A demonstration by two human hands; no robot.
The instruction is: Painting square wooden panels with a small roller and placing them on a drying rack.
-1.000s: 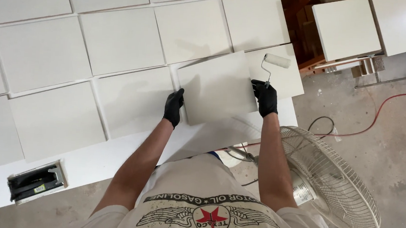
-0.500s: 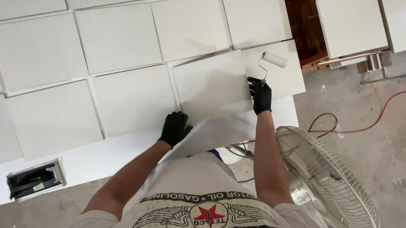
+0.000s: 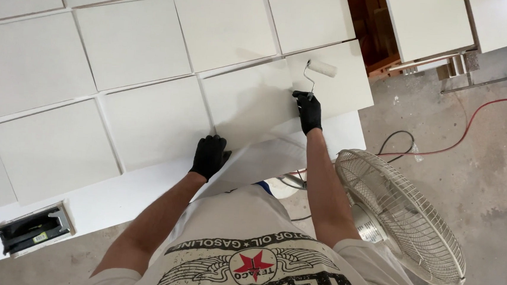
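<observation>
A white square panel (image 3: 247,103) lies slightly raised over the white table (image 3: 143,188), among other white panels. My left hand (image 3: 210,155), in a black glove, grips the panel's near left corner. My right hand (image 3: 309,111), also gloved, is at the panel's right edge. It holds the handle of a small paint roller (image 3: 321,68), whose white sleeve points away from me over the neighbouring panel (image 3: 344,83).
Several white panels (image 3: 129,44) cover the table in rows. A dark tool tray (image 3: 34,230) sits at the table's near left edge. A standing fan (image 3: 402,221) is at my right on the concrete floor, with a red cable (image 3: 475,116) and a black cable (image 3: 399,138).
The panel has come down from a raised tilt to nearly flat on the table. My left hand slid down to its near corner. My right hand stayed at the right edge with the roller.
</observation>
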